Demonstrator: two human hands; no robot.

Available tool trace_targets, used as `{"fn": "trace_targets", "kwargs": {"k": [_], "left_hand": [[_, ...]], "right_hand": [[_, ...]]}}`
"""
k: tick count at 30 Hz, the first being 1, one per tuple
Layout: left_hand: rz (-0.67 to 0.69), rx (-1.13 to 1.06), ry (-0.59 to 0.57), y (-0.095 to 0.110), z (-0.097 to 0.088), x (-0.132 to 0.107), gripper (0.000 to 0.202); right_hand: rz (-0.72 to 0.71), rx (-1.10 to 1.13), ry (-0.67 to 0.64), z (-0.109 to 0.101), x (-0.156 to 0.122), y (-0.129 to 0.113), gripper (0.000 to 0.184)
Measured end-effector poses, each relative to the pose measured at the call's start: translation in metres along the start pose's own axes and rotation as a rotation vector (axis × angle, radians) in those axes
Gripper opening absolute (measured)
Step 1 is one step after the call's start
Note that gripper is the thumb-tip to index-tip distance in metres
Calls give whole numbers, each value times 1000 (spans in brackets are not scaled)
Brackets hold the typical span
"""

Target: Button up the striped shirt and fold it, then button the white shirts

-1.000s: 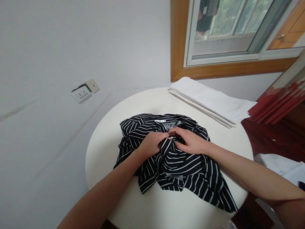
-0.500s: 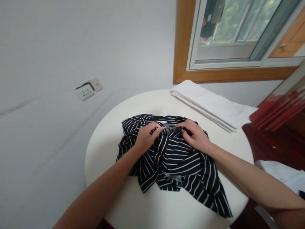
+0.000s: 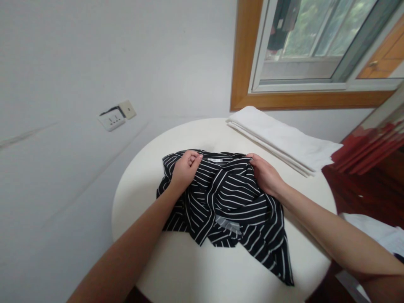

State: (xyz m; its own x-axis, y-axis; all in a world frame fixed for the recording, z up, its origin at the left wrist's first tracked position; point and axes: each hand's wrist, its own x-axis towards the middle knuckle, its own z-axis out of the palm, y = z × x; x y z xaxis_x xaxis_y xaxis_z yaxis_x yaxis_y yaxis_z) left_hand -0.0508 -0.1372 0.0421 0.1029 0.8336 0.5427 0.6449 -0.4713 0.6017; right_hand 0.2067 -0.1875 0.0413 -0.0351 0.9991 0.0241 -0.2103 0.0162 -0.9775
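Note:
A black garment with thin white stripes [image 3: 230, 206] lies crumpled on a round white table [image 3: 148, 181]. My left hand [image 3: 184, 168] is closed on the garment's far edge at the left, fingers curled round the cloth. My right hand [image 3: 265, 174] grips the same far edge at the right. A small white label shows on the edge between the two hands. The lower part of the garment trails toward the table's near right rim.
A folded white cloth [image 3: 280, 141] lies at the table's far right. A wall socket [image 3: 115, 115] sits on the white wall to the left. A wood-framed window [image 3: 315, 50] is behind the table. Red fabric [image 3: 372, 147] and dark red furniture stand at the right.
Both hands have moved apart along the garment's far edge, from its middle out to the left and right. The cloth between them has spread and the garment has shifted slightly.

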Motion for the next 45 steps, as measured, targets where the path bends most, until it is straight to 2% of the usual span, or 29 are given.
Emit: {"fn": "trace_targets", "kwargs": {"k": [3,5,6,8,10,12,14,16,18,20,22,24,25,26,29,30,31,32,33,36,38,42,45], "left_hand": [[210,136,52,15,-1,-7,24],[322,128,51,31,-1,-14,22],[371,93,5,40,-1,-19,21],[454,17,-166,53,1,-28,19],[478,-30,-335,59,5,-35,19],[437,-45,-417,59,9,-39,19],[403,-39,-442,57,11,-40,22],[440,-43,-497,57,11,-40,30],[524,-95,-615,61,8,-42,33],[580,-202,-781,67,3,-46,30],[572,-325,-959,73,-1,-50,27],[540,-417,-1043,77,-4,-51,25],[523,-433,-1010,77,-5,-49,24],[498,-424,-911,75,-5,-47,24],[346,-301,-398,66,-1,-37,19],[293,-268,-261,62,1,-34,19],[257,-256,-182,58,4,-32,22],[241,-264,-170,55,7,-32,26],[241,-288,-206,53,10,-32,29],[260,-367,-404,52,16,-36,31],[252,-382,-486,53,17,-38,28],[247,-348,-469,53,14,-35,22],[301,-319,-435,50,9,-30,23]], "right_hand": [[57,110,-11,6,-1,0,17],[71,146,-16,8,-1,-1,19],[75,159,-21,9,-1,-1,20],[78,177,-41,9,-1,-2,19],[78,189,-54,9,0,-3,19],[75,199,-50,7,1,-3,20],[78,219,-37,4,3,-3,21],[76,240,-19,0,5,-2,22],[65,251,2,-3,7,-2,23],[58,246,16,-5,10,-1,24],[53,231,17,-7,12,-1,24],[43,215,7,-7,12,-1,25],[34,205,-2,-6,12,-2,25],[26,194,-13,-5,11,-2,24],[15,168,-46,0,5,-3,21],[15,164,-55,2,3,-4,20],[16,159,-63,4,1,-4,19],[16,150,-70,6,-1,-4,19],[14,137,-78,7,-2,-5,19],[6,90,-103,8,-4,-5,20],[-1,71,-111,6,-4,-5,23],[34,118,-117,1,-1,-7,24],[70,202,-132,-1,0,-8,20]]}}
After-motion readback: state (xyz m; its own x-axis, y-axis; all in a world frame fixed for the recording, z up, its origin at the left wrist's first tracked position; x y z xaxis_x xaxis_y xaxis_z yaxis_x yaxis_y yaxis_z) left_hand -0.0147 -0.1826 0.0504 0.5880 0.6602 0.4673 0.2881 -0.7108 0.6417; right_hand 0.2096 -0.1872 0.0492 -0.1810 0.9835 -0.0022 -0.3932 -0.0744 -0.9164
